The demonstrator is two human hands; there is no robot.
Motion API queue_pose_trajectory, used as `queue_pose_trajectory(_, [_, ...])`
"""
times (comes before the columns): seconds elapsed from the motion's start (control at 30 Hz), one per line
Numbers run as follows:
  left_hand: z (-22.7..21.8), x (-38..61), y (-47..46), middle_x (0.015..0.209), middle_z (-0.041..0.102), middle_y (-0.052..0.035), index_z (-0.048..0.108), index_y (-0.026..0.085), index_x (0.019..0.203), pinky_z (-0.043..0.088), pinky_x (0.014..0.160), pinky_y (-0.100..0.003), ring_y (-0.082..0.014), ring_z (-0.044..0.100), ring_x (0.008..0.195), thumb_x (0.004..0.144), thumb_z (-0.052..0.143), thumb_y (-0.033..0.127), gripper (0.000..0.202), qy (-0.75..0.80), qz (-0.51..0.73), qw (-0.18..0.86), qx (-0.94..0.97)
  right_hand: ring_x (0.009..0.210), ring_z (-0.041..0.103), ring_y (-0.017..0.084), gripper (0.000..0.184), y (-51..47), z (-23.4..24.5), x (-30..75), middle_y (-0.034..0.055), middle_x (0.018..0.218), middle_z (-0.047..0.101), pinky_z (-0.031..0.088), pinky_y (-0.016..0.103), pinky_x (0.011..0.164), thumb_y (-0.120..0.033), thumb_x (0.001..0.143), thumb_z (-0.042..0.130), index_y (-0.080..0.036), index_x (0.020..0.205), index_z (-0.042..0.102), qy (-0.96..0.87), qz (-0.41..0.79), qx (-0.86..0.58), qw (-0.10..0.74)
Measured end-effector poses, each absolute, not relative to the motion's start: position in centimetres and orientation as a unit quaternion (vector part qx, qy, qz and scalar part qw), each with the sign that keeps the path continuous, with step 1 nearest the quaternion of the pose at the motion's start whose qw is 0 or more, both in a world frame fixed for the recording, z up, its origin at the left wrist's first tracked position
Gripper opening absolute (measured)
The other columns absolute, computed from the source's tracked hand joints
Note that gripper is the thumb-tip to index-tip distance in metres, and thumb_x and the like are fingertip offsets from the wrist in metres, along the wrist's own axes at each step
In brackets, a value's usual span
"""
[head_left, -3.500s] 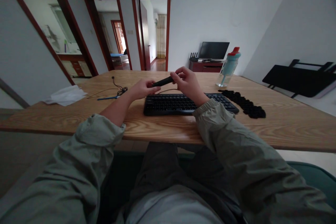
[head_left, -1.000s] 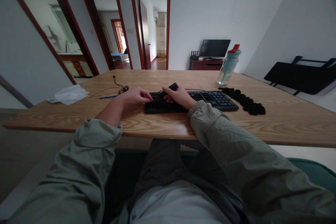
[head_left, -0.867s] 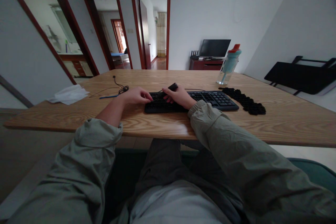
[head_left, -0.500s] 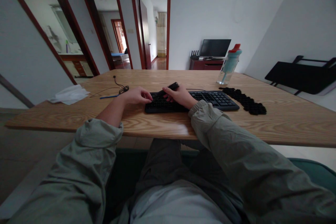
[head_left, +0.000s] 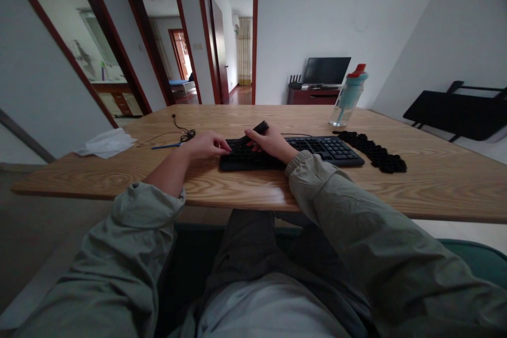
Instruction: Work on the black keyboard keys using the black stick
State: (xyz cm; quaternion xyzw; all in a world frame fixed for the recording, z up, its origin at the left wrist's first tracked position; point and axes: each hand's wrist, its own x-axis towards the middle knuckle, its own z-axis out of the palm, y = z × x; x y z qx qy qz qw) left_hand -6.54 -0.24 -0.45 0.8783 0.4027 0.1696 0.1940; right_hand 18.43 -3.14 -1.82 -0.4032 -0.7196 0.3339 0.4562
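A black keyboard (head_left: 325, 150) lies on the wooden table (head_left: 253, 190) in front of me. My right hand (head_left: 271, 142) grips a slim black stick-like tool (head_left: 255, 131), whose lower end points down onto the keys at the keyboard's left part. My left hand (head_left: 206, 144) rests at the keyboard's left end, fingertips touching its edge and holding nothing that I can see. Both forearms wear grey-green sleeves.
A strip of black loose pieces (head_left: 374, 152) lies right of the keyboard. A teal bottle with a red cap (head_left: 348, 96) stands behind it. At the left lie a white cloth (head_left: 106, 143), a blue pen (head_left: 164, 146) and a coiled cable (head_left: 184, 134).
3.5 s ago both hands held the black tool raised above the keyboard; now the right hand alone holds it down on the keys and the left hand is at the keyboard's end. Little moved in the last second.
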Motion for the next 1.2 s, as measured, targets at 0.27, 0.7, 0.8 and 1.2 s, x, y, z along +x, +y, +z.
queue_pose_trajectory(0.27, [-0.5,-6.2,-0.8,0.078,0.072,-0.0053,0.078,0.018,0.088,0.042,0.063,-0.027,-0.0165,0.058,0.069,0.074,0.07,0.04,0.027,0.413,0.178,0.173,0.876,0.053,0.06,0.011,0.04,-4.3,-1.5,18.2,0.0078,0.072,0.072,0.047,0.02,0.045,-0.052,0.088,0.064,-0.015,0.074,0.066,-0.74,0.306,-0.397,0.448])
queue_pose_trajectory(0.7, [0.0,-6.0,-1.4,0.076,0.069,-0.0041,0.077,0.016,0.092,0.04,0.062,-0.026,-0.0153,0.057,0.068,0.078,0.067,0.038,0.028,0.407,0.186,0.149,0.882,0.049,0.058,0.011,0.046,-3.4,-1.0,17.8,0.0061,0.064,0.068,0.043,0.02,0.042,-0.058,0.087,0.061,-0.015,0.073,0.065,-0.711,0.307,-0.424,0.469])
queue_pose_trajectory(0.8, [0.1,-6.0,-1.5,0.076,0.069,-0.0038,0.077,0.017,0.09,0.04,0.062,-0.025,-0.0146,0.056,0.068,0.077,0.067,0.037,0.026,0.408,0.183,0.145,0.883,0.049,0.058,0.01,0.047,-3.7,-0.9,17.9,0.0062,0.063,0.068,0.043,0.02,0.043,-0.058,0.088,0.06,-0.014,0.072,0.065,-0.72,0.291,-0.423,0.467])
queue_pose_trajectory(1.2, [0.1,-6.1,-1.9,0.082,0.07,-0.0047,0.077,0.016,0.092,0.042,0.065,-0.025,-0.0158,0.058,0.072,0.08,0.063,0.033,0.024,0.401,0.158,0.105,0.896,0.056,0.06,0.014,0.052,-3.5,-1.5,17.8,0.0069,0.066,0.068,0.045,0.024,0.051,-0.062,0.089,0.055,-0.014,0.072,0.067,-0.773,0.226,-0.389,0.447])
